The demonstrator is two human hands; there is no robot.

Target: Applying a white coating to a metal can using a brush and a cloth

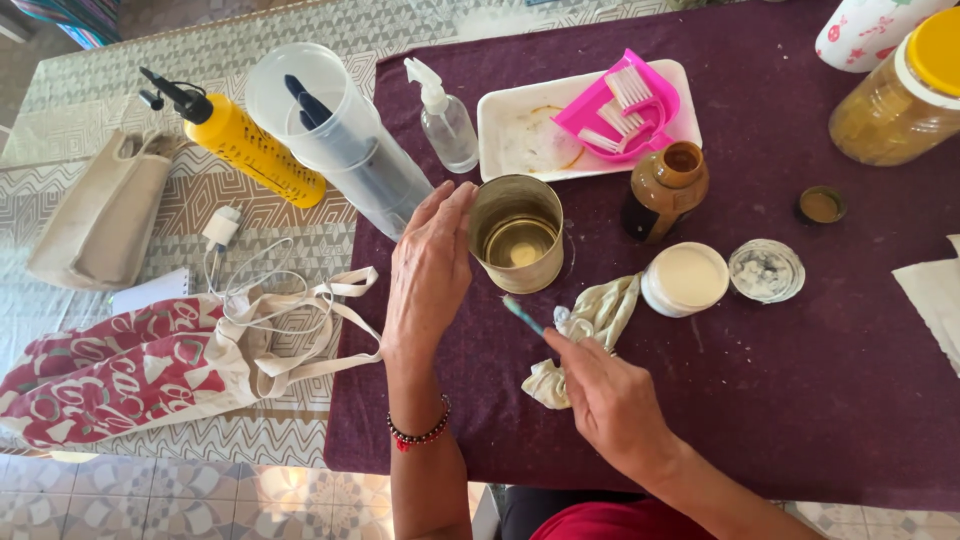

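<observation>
Right now the left hand [430, 270] cups the side of the open brass-coloured metal tin [516, 233] on the maroon-clothed counter [800, 380]; the right hand [605, 395], lower-right of the tin, pinches a thin teal-handled brush [524, 316], its tip angled up-left toward the tin

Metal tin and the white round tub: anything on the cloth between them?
Head view: between the metal tin and the white tub lies the twisted cream rag, lower down; otherwise bare purple tablecloth.

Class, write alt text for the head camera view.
A left hand steadies an open metal tin on a purple cloth while the right hand holds a thin brush and a crumpled rag.
</observation>
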